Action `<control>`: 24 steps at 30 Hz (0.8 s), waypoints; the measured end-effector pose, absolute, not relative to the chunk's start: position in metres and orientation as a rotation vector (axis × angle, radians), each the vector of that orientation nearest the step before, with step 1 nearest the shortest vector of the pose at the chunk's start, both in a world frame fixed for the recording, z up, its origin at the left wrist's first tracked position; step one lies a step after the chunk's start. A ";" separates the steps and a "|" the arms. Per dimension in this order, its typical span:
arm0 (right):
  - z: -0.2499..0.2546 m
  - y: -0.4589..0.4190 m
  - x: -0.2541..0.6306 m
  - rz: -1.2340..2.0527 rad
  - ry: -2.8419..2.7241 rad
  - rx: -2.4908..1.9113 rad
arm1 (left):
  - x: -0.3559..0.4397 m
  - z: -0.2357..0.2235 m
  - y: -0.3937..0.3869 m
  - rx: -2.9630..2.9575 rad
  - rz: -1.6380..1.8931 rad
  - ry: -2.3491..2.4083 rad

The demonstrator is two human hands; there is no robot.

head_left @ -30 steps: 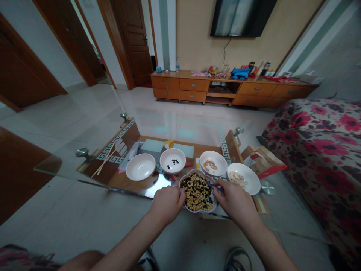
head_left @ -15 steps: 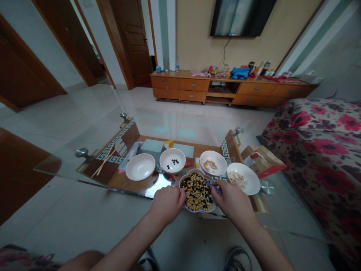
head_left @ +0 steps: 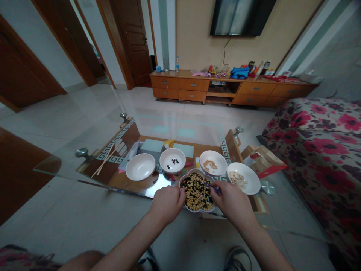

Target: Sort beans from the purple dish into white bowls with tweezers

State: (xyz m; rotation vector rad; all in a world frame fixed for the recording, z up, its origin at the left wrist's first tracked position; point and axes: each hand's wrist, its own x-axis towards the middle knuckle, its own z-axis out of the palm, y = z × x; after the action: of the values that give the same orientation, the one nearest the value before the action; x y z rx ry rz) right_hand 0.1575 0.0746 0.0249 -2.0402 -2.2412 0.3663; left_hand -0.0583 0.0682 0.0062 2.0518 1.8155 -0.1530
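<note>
My left hand (head_left: 168, 203) is closed on the left rim of a flower-shaped tray (head_left: 184, 174) with a pale lilac edge. Mixed beans (head_left: 197, 194), yellowish and black with some paler pieces, fill it. Between the thumb and fingers of my right hand (head_left: 229, 197) is a thin blue tool that looks like tweezers (head_left: 209, 184), its tip among the beans. Behind the tray stand white bowls: one with several black beans (head_left: 174, 162), another with yellowish kernels (head_left: 210, 165). A bowl at the right contains flat pale seeds (head_left: 237, 180). The left white bowl (head_left: 140, 167) has nothing in it.
Everything stands on a glass-topped table (head_left: 70, 150) with metal supports. Wooden chopsticks (head_left: 106, 161) lie at its left. A brown paper bag (head_left: 263, 158) is beyond the right bowl, near a flower-patterned sofa (head_left: 324, 128). Across the floor runs a low wooden cabinet (head_left: 194, 90).
My right hand has shifted slightly left, and the blue tool's tip has moved a little among the beans. My left hand and the bowls are where they were.
</note>
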 end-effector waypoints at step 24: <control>0.020 0.075 0.164 0.371 -2.253 -1.933 | -0.058 0.007 0.069 2.060 -0.160 1.815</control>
State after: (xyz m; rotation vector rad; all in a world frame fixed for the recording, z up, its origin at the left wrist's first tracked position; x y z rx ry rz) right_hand 0.1639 0.0753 0.0200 -1.9328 -2.2527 0.3713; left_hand -0.0581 0.0686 0.0065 2.0595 1.8154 -0.1598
